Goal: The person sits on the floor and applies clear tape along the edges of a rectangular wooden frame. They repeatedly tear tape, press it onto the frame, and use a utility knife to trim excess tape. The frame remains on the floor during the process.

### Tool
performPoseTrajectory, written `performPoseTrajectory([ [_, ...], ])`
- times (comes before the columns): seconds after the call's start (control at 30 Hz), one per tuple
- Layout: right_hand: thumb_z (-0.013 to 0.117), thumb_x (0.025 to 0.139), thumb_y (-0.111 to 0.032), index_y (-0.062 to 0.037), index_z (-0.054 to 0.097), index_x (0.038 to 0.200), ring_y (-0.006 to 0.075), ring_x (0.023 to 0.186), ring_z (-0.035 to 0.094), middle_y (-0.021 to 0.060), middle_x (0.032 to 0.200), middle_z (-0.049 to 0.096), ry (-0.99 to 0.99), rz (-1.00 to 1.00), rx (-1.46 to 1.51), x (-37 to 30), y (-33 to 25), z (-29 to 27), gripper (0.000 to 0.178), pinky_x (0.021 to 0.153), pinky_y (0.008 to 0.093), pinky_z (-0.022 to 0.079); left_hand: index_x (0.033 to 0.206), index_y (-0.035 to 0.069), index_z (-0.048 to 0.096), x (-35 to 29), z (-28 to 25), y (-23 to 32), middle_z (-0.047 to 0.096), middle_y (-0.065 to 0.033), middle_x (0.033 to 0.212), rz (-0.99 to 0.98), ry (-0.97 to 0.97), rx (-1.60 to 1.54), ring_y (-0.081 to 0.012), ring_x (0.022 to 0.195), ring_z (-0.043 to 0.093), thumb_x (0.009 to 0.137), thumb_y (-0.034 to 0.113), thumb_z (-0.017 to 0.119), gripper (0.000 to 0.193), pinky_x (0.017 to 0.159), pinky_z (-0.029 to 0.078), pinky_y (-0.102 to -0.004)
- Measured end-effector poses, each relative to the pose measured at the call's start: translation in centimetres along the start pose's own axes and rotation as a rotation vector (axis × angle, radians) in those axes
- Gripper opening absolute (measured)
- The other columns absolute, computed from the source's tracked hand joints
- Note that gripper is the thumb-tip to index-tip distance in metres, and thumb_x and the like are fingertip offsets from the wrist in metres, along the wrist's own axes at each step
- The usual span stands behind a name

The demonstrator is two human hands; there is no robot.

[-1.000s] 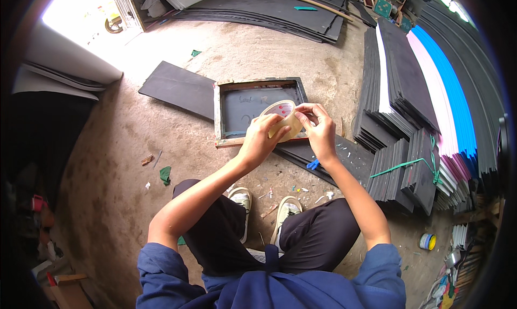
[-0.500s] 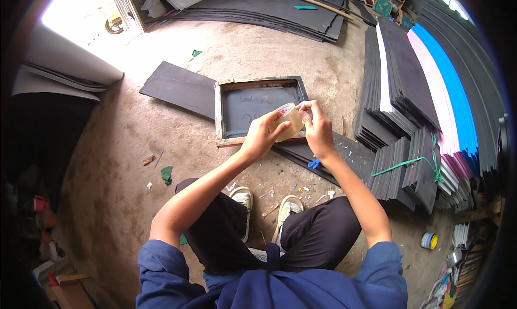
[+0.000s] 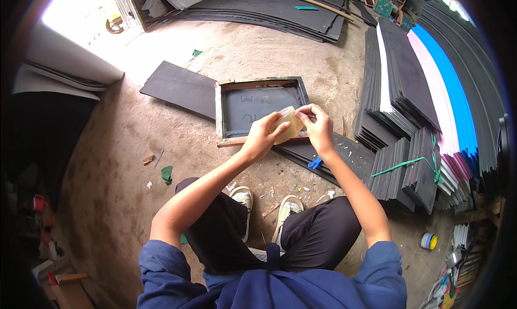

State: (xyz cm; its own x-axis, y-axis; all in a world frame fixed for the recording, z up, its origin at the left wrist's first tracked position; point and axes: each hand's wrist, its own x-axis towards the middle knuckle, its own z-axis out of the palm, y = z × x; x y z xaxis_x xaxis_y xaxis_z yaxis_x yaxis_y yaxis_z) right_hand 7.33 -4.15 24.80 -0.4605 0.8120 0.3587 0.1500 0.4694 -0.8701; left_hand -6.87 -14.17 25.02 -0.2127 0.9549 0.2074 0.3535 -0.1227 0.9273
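Above a concrete floor (image 3: 118,185), over the wooden frame's (image 3: 219,115) near right corner, a tape roll (image 3: 291,130) is clasped by the left hand (image 3: 261,137); its edge, best peeled evenly, is pinched by the right hand (image 3: 320,130).

left hand (image 3: 262,138) grips clear yellowish tape roll (image 3: 290,130), right hand (image 3: 320,130) fingertips at roll's right side, exact pinch unclear. both hands over lower right of shallow frame (image 3: 218,112), wood edge, dark panel inside, faint writing. dark board (image 3: 180,88) at frame's left, another dark slab (image 3: 353,154) at lower right, blue clip (image 3: 315,162) by right wrist. right: stacked dark sheets with green string (image 3: 405,166), blue sheets (image 3: 449,88), yellow-blue can (image 3: 428,241) on floor. shoes (image 3: 290,205) below, feet apart.
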Motion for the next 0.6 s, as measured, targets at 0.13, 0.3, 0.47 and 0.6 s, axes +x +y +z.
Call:
performPoseTrajectory([
  [0.13,0.060,0.085,-0.008,-0.0015,0.059,0.086,0.0110,0.072,0.059,0.0059,0.080,0.063,0.110,-0.063,-0.166,0.5,0.3,-1.0,0.007,0.066,0.0242,0.048,0.108,-0.003,0.051,-0.5,0.1,-0.6,0.062,-0.0146,0.089,0.230,-0.109,-0.067,-0.0162,0.082,0.058,0.083,0.036,0.063,0.048,0.074,0.046,-0.0313],
  [0.3,0.060,0.083,-0.007,-0.0031,0.058,0.083,0.0186,0.074,0.057,0.0080,0.076,0.060,0.147,-0.173,-0.394,0.0,1.0,-1.7,0.004,0.068,0.0297,0.046,0.109,-0.002,0.050,0.6,-0.1,-1.4,0.061,-0.0189,0.090,0.013,-0.189,0.055,-0.0208,0.076,0.058,0.083,0.040,0.063,0.051,0.070,0.045,-0.0356],
  [0.47,0.062,0.081,-0.009,-0.0036,0.059,0.083,0.0231,0.080,0.053,0.0090,0.077,0.061,0.115,-0.162,-0.517,-0.3,1.0,-1.2,0.006,0.072,0.0336,0.045,0.105,-0.002,0.052,1.1,0.2,-3.3,0.061,-0.0250,0.088,-0.112,-0.106,0.320,-0.0339,0.077,0.062,0.081,0.048,0.060,0.056,0.069,0.047,-0.0402],
  [0.6,0.064,0.079,-0.011,-0.0034,0.061,0.083,0.0236,0.079,0.057,0.0085,0.076,0.064,0.043,-0.004,-0.485,0.3,1.5,-0.6,0.009,0.073,0.0336,0.045,0.097,-0.002,0.056,1.8,-0.8,-4.1,0.062,-0.0248,0.083,-0.188,-0.142,0.539,-0.0377,0.078,0.061,0.079,0.051,0.061,0.056,0.069,0.048,-0.0419],
])
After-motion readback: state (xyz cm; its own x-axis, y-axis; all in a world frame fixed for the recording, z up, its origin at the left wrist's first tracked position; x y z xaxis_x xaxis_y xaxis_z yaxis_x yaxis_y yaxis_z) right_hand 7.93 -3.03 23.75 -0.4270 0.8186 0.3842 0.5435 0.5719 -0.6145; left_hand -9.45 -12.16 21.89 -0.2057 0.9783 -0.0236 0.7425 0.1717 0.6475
